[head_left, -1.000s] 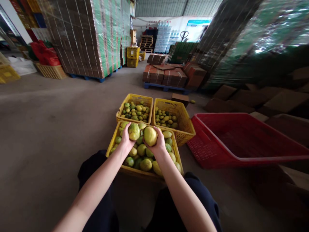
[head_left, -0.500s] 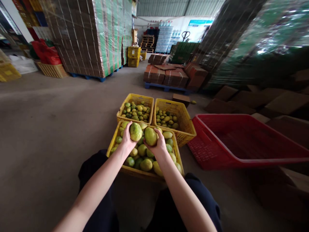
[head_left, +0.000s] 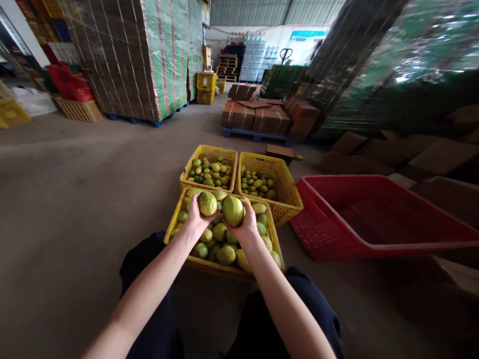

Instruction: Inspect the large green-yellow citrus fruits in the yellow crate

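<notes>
Yellow-green, a fruit (head_left: 207, 204) sat in your curled left fingers (head_left: 194, 203), another fruit (head_left: 232, 211) in your curled right fingers (head_left: 247, 209), above the well-filled near crate (head_left: 217, 268); left crate (head_left: 215, 150) and right crate (head_left: 287, 204) stood partly filled.

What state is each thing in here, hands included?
Left hand: fingers around left fruit.
Right hand: fingers around right fruit.
Near crate: open, well filled.
Far left crate: open, partly filled.
Far right crate: open, partly filled.
Red basket: open, no fruit visible inside.
Cardboard bundles: strapped, on blue pallet.
</notes>
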### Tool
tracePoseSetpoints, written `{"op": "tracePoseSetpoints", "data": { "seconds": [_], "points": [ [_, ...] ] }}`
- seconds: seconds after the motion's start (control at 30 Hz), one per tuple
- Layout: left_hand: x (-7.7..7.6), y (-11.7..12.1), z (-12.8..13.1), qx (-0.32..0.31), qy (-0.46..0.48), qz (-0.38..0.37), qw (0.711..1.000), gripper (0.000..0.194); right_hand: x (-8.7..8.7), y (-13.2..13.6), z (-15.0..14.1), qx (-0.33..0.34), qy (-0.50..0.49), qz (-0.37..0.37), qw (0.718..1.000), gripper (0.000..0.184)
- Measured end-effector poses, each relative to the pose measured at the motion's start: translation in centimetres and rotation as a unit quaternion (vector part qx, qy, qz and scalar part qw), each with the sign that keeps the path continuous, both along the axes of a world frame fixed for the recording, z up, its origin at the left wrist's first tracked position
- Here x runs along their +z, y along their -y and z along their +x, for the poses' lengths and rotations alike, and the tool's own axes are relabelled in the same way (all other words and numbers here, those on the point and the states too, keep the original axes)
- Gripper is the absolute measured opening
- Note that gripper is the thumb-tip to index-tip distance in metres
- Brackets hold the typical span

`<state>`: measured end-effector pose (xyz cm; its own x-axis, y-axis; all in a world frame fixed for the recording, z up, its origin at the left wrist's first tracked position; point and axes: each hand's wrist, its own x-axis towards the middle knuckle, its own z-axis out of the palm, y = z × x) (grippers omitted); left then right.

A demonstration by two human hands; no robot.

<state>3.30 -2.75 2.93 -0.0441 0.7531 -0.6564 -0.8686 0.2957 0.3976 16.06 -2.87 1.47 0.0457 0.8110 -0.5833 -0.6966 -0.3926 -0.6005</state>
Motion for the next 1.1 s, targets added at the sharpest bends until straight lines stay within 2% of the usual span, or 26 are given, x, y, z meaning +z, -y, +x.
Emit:
{"op": "tracePoseSetpoints", "data": {
  "seconds": [0.07, 0.2, 0.4, 0.6, 0.73, 0.93, 1.1],
  "points": [
    [0.1, 0.0, 0.0, -0.007, 0.000, 0.005, 1.000, 0.015, 0.4, 0.2, -0.1, -0.021, -0.012, -0.005, 1.000, 0.011],
    [-0.1, 0.0, 0.2, -0.049, 0.034, 0.009, 0.998, 0.024, 1.2, 0.5, -0.3, -0.013, -0.042, -0.025, 0.999, 0.015],
    [0.4, -0.1, 0.3, -0.061, 0.055, 0.023, 0.996, 0.031, 1.1, 0.6, -0.3, -0.007, -0.061, -0.021, 0.998, 0.025],
    [0.6, 0.1, 0.0, -0.048, 0.077, 0.066, 0.994, 0.029, 1.6, 0.8, -0.3, 0.017, -0.044, 0.022, 0.999, 0.020],
    [0.5, 0.4, -0.2, -0.041, 0.079, 0.110, 0.990, 0.028, 2.4, 1.1, -0.3, 0.035, -0.071, 0.051, 0.995, 0.023],
    [1.4, 0.7, -0.5, -0.044, 0.037, 0.176, 0.983, 0.016, 3.4, 1.5, 0.0, 0.112, -0.084, 0.123, 0.982, 0.032],
    [2.0, 1.1, -1.0, -0.051, 0.003, 0.210, 0.976, 0.026, 3.1, 1.7, 0.1, 0.111, -0.099, 0.145, 0.978, 0.029]
  ]
}}
